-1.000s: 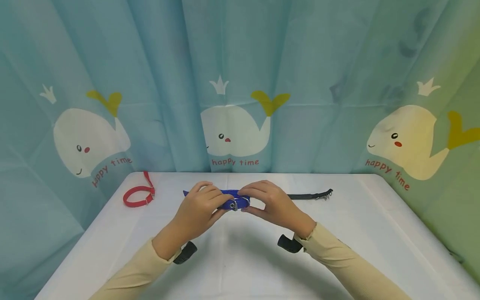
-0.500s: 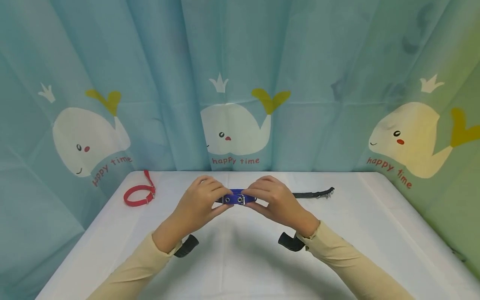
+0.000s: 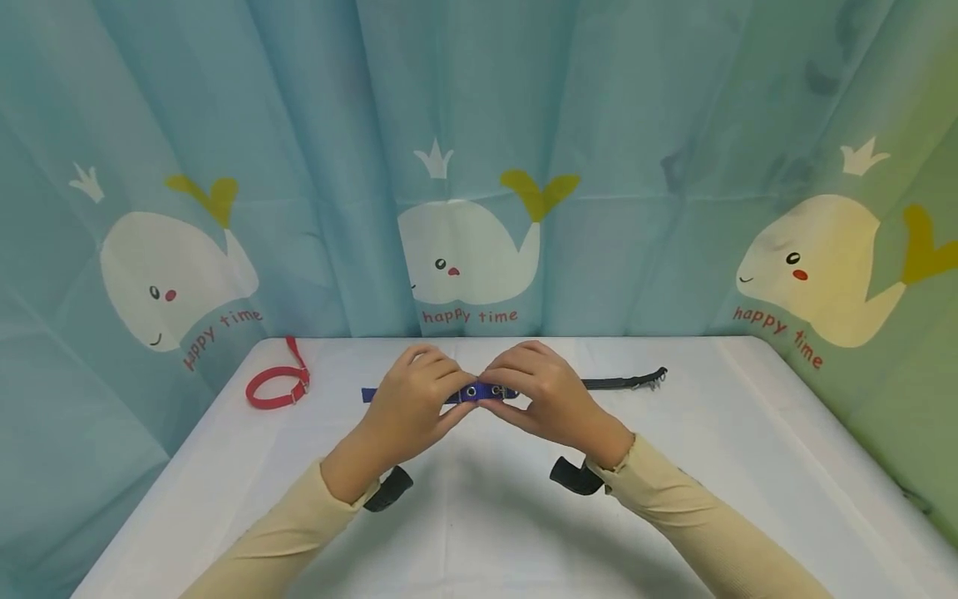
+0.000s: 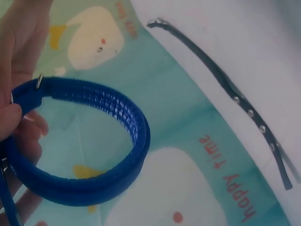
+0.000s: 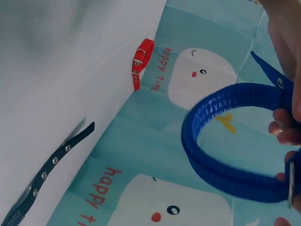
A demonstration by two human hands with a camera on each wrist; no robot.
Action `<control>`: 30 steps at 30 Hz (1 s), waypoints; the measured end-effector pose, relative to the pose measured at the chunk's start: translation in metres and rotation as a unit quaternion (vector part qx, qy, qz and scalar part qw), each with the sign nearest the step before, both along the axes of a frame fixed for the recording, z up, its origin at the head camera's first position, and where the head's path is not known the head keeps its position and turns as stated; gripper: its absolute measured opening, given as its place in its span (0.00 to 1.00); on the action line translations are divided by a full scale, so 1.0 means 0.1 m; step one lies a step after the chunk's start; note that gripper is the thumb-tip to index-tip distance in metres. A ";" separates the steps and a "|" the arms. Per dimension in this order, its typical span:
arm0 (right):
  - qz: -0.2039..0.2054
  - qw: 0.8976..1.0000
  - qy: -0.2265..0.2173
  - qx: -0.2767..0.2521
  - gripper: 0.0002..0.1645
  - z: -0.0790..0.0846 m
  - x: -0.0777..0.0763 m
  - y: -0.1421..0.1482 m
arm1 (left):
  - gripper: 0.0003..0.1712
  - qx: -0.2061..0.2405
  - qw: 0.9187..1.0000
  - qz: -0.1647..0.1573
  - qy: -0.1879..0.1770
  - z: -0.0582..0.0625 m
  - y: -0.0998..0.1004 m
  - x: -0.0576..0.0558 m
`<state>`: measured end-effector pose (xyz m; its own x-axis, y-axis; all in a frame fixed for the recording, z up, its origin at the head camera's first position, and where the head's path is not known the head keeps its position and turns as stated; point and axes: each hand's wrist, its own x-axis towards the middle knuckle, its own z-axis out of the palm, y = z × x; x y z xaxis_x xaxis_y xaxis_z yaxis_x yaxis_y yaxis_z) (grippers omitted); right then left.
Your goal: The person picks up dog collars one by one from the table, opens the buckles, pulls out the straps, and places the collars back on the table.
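Both hands hold a blue pet collar [image 3: 488, 391] up over the middle of the table. It forms a closed loop with a padded, shiny inner side, as the left wrist view shows of the blue band [image 4: 94, 190]. My left hand [image 3: 412, 408] pinches the strap between thumb and fingers, and a free strap end [image 3: 368, 395] sticks out beyond it. My right hand [image 3: 550, 399] pinches the strap beside the buckle, its fingertips almost meeting the left ones. Metal eyelets show between them. In the right wrist view a metal ring [image 5: 291, 183] hangs by the fingers.
A black collar [image 3: 614, 383] with metal eyelets lies stretched out behind the hands. At the back left of the white table [image 3: 464, 532] lies a red collar [image 3: 273, 405], buckled into a loop. A curtain [image 3: 636, 108] with whale prints hangs behind the table.
The hands have drawn closer together on the blue collar. Its buckle has shifted right, under the right fingers, and a strap end again shows left of the left hand.
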<state>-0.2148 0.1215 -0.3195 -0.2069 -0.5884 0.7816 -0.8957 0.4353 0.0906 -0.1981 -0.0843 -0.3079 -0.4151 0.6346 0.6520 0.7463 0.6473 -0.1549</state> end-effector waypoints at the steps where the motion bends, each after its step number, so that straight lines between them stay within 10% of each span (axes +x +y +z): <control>1: -0.001 1.000 0.006 -0.001 0.10 0.00 0.00 0.00 | 0.12 0.003 1.000 0.003 0.001 0.00 0.00 0.00; 12: 0.036 0.999 0.008 -0.040 0.15 0.00 -0.02 0.08 | 0.13 0.023 0.999 0.024 -0.001 0.00 0.01 0.02; 21: -0.019 1.000 0.020 -0.001 0.14 0.05 -0.01 0.03 | 0.11 0.029 0.999 0.023 -0.009 0.00 0.09 0.00; 30: -0.014 1.000 0.013 -0.007 0.16 -0.02 -0.05 0.07 | 0.13 -0.016 0.998 0.035 0.054 -0.07 0.06 -0.03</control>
